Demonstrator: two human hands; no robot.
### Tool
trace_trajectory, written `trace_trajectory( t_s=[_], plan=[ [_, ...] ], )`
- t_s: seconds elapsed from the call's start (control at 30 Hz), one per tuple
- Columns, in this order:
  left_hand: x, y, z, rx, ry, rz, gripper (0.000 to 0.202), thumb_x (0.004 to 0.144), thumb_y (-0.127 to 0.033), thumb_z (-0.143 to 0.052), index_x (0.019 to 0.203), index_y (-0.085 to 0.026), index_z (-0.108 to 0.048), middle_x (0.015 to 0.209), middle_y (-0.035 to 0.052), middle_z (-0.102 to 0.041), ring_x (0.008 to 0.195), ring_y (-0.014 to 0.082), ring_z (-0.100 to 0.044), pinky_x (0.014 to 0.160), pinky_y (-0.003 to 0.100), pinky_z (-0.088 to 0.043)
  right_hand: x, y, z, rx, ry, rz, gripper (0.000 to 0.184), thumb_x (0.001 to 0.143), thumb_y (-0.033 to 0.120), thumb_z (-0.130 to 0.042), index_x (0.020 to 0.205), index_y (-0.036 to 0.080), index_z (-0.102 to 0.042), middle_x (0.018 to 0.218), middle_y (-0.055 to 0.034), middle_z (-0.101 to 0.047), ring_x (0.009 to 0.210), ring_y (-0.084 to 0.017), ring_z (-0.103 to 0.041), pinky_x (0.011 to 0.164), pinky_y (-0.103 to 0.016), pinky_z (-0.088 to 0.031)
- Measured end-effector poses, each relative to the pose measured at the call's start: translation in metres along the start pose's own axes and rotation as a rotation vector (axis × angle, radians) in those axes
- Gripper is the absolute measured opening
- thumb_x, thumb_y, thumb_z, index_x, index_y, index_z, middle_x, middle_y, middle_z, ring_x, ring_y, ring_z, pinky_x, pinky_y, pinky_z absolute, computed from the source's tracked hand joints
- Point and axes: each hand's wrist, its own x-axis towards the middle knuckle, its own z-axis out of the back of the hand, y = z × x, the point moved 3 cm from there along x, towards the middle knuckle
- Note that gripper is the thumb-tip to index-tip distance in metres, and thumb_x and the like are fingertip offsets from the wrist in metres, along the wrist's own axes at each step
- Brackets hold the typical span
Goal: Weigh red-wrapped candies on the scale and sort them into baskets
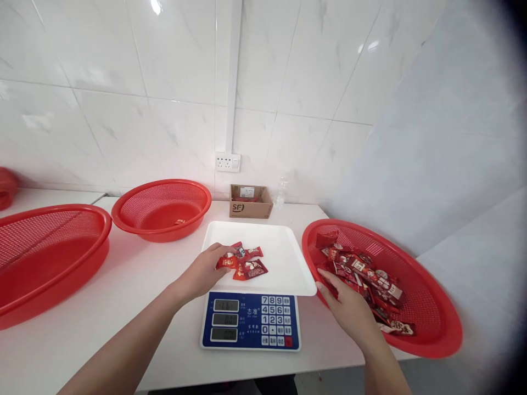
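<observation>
My left hand reaches over the white scale tray, its thumb and fingers closed around an orange-red snack packet. Beside that packet lie several small red packets, among them a dark red one with white print. In front of the tray is the blue panel of the digital scale, with keys and three displays. My right hand is at the near-left rim of a red plastic basket, thumb and forefinger apart and nothing visible between them. Many red snack packets are heaped inside that basket.
Two more red baskets stand on the left, one at the edge and one farther back with a small packet inside. A cardboard box sits behind the scale, near clear plastic. The tiled wall has a power socket.
</observation>
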Motion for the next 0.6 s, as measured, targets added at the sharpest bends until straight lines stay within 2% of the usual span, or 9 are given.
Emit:
trace_trajectory(
  t_s=[0.13,0.23,0.3,0.33,0.37,0.43,0.47,0.53,0.6],
  plan=[
    [-0.002,0.004,0.007,-0.079,-0.02,0.02,0.035,0.081,-0.026,-0.053,0.115,-0.029,-0.057,0.119,0.0017,-0.059,0.102,0.0208,-0.057,0.082,0.03,-0.048,0.002,-0.003,-0.001,0.07,-0.026,-0.027,0.054,0.084,0.052,-0.04,0.122,0.018,-0.057,0.125,-0.01,-0.061,0.114,-0.028,-0.056,0.094,-0.043,-0.045],
    [-0.005,0.002,0.01,-0.132,-0.036,0.021,0.036,0.08,-0.025,-0.054,0.115,-0.029,-0.056,0.116,0.0016,-0.06,0.098,0.02,-0.058,0.081,0.03,-0.049,0.001,0.012,0.01,0.113,-0.226,-0.003,0.054,0.082,0.055,-0.042,0.114,0.016,-0.061,0.121,-0.0131,-0.062,0.114,-0.03,-0.055,0.095,-0.046,-0.043],
    [-0.009,-0.002,0.01,-0.179,-0.043,0.005,0.036,0.079,-0.024,-0.054,0.114,-0.029,-0.057,0.113,0.0015,-0.061,0.096,0.0195,-0.059,0.079,0.029,-0.049,-0.003,0.036,0.014,0.154,-0.34,0.064,0.047,0.082,0.054,-0.044,0.104,0.018,-0.064,0.113,-0.0127,-0.065,0.107,-0.029,-0.058,0.091,-0.045,-0.045],
    [-0.011,-0.005,0.009,-0.209,-0.039,-0.007,0.036,0.079,-0.022,-0.054,0.113,-0.029,-0.057,0.113,0.0014,-0.062,0.095,0.0193,-0.059,0.079,0.029,-0.049,-0.006,0.051,0.013,0.192,-0.328,0.114,0.042,0.083,0.053,-0.045,0.1,0.02,-0.064,0.107,-0.0108,-0.067,0.1,-0.027,-0.06,0.086,-0.043,-0.048],
    [-0.013,-0.008,0.007,-0.243,-0.029,-0.023,0.036,0.078,-0.021,-0.055,0.113,-0.03,-0.058,0.113,0.0012,-0.062,0.096,0.0191,-0.059,0.079,0.029,-0.049,-0.009,0.069,0.009,0.242,-0.262,0.185,0.038,0.084,0.052,-0.045,0.095,0.021,-0.063,0.099,-0.0091,-0.068,0.089,-0.024,-0.063,0.079,-0.039,-0.05],
    [-0.018,-0.016,0.002,-0.321,0.01,-0.066,0.037,0.077,-0.018,-0.056,0.112,-0.031,-0.058,0.113,0.001,-0.061,0.099,0.0189,-0.058,0.083,0.029,-0.047,-0.016,0.106,-0.005,0.333,-0.048,0.363,0.033,0.087,0.05,-0.044,0.094,0.022,-0.061,0.093,-0.0066,-0.067,0.076,-0.019,-0.062,0.066,-0.031,-0.051],
    [-0.021,-0.019,-0.001,-0.357,0.033,-0.089,0.037,0.077,-0.017,-0.057,0.112,-0.031,-0.058,0.113,0.0012,-0.061,0.1,0.0188,-0.057,0.086,0.03,-0.046,-0.019,0.123,-0.013,0.361,0.038,0.459,0.032,0.087,0.049,-0.044,0.094,0.022,-0.06,0.092,-0.0059,-0.066,0.076,-0.018,-0.061,0.065,-0.029,-0.05],
    [-0.026,-0.025,-0.004,-0.419,0.083,-0.119,0.038,0.077,-0.015,-0.057,0.112,-0.03,-0.059,0.113,0.0018,-0.061,0.103,0.0183,-0.056,0.09,0.03,-0.044,-0.024,0.148,-0.025,0.399,0.106,0.584,0.029,0.09,0.046,-0.043,0.089,0.021,-0.057,0.082,-0.0035,-0.063,0.071,-0.016,-0.057,0.062,-0.026,-0.046],
    [-0.03,-0.028,-0.005,-0.464,0.115,-0.102,0.038,0.076,-0.012,-0.057,0.11,-0.028,-0.059,0.113,0.0021,-0.06,0.103,0.0178,-0.055,0.09,0.029,-0.042,-0.024,0.161,-0.034,0.404,0.1,0.615,0.029,0.093,0.04,-0.038,0.076,0.021,-0.053,0.068,-0.0001,-0.056,0.061,-0.013,-0.052,0.056,-0.024,-0.042]
  ],
)
